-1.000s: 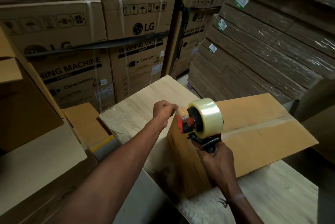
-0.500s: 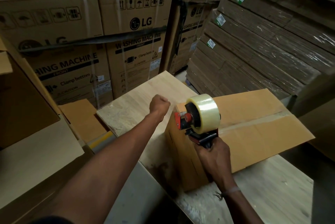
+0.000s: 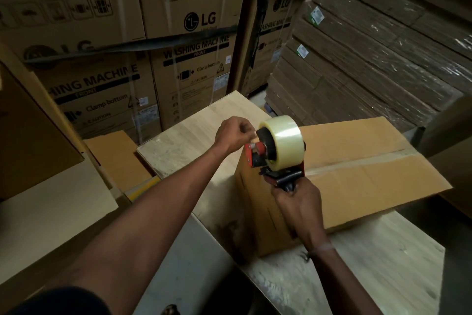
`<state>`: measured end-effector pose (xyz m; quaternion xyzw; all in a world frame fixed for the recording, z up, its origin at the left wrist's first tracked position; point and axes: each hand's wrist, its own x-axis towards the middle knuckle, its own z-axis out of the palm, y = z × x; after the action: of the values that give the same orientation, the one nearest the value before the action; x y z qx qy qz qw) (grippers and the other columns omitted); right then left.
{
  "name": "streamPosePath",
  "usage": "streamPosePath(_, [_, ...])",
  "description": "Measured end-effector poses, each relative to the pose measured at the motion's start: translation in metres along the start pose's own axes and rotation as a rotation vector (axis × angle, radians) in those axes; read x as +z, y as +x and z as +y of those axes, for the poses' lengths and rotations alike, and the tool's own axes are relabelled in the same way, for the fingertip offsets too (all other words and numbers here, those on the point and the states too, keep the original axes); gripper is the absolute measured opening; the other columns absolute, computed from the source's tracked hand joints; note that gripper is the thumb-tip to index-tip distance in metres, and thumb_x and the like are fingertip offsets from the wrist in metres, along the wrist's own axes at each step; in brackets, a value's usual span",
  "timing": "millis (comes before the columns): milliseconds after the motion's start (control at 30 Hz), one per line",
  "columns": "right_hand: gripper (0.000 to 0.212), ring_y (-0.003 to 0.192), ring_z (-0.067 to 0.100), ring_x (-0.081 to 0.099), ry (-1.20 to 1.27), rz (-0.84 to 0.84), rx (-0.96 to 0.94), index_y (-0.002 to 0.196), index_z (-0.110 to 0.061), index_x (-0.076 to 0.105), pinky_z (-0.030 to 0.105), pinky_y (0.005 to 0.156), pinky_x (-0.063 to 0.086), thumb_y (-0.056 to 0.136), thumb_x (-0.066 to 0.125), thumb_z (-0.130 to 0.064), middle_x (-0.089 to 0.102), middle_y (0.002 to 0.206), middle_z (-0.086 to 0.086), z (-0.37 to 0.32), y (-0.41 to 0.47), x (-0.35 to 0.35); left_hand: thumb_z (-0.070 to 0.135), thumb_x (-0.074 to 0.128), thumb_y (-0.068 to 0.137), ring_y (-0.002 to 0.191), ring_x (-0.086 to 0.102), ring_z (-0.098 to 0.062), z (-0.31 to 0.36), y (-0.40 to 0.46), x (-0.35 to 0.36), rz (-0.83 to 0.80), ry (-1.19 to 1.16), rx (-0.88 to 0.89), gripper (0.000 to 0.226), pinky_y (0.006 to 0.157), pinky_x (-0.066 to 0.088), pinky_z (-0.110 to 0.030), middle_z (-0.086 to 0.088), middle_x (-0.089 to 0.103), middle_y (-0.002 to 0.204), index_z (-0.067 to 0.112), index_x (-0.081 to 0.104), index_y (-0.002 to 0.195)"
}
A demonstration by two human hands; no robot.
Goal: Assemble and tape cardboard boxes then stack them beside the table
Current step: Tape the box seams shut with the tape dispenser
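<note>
A closed cardboard box [image 3: 357, 176] lies on the wooden table [image 3: 184, 141], its top flaps meeting in a seam that runs left to right. My right hand [image 3: 297, 201] grips the handle of a red tape dispenser [image 3: 270, 156] with a clear tape roll, held over the box's left end. My left hand [image 3: 233, 133] is just left of the roll, fingers curled and pinching at the tape's loose end; the tape itself is hard to make out.
Stacked LG washing machine cartons [image 3: 189, 41] stand behind the table. Wrapped bundles of flat cardboard [image 3: 370, 59] rise at the right. An open cardboard box [image 3: 38, 141] stands at the left, with a flat cardboard piece [image 3: 115, 159] beside the table's edge.
My left hand drew away to the left of the dispenser, then came back to the roll. The dispenser stayed over the box's left end.
</note>
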<state>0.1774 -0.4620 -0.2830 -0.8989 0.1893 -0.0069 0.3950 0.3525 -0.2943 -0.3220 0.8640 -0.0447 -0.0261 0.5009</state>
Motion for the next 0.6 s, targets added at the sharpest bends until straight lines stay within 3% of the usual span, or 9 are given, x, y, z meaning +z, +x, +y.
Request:
streamPosePath(133, [0.021, 0.080, 0.026, 0.064, -0.052, -0.056, 0.048, 0.076, -0.018, 0.064, 0.028, 0.058, 0.040, 0.087, 0.076, -0.030, 0.069, 0.081, 0.004, -0.009, 0.010, 0.004, 0.016, 0.075, 0.082, 0.068, 0.059, -0.007, 0.000, 0.010, -0.004, -0.014, -0.001, -0.026, 0.025, 0.063, 0.040, -0.025, 0.013, 0.064, 0.069, 0.028, 0.062, 0.064])
streamPosePath(367, [0.016, 0.075, 0.022, 0.062, -0.079, -0.081, 0.040, 0.086, -0.014, 0.066, 0.025, 0.054, 0.035, 0.091, 0.074, -0.027, 0.066, 0.081, 0.003, -0.008, -0.001, 0.002, 0.011, 0.070, 0.084, 0.065, 0.052, -0.007, -0.005, 0.002, 0.002, -0.011, -0.042, -0.008, 0.029, 0.059, 0.037, -0.026, 0.012, 0.057, 0.066, 0.025, 0.056, 0.063])
streamPosePath(600, [0.016, 0.069, 0.022, 0.058, -0.047, -0.072, 0.033, 0.082, -0.016, 0.064, 0.026, 0.053, 0.034, 0.089, 0.074, -0.025, 0.063, 0.074, 0.001, -0.010, -0.008, -0.002, 0.016, 0.074, 0.082, 0.068, 0.055, -0.009, -0.007, 0.003, 0.005, 0.000, -0.067, -0.024, 0.022, 0.062, 0.041, -0.027, 0.012, 0.060, 0.068, 0.023, 0.060, 0.067])
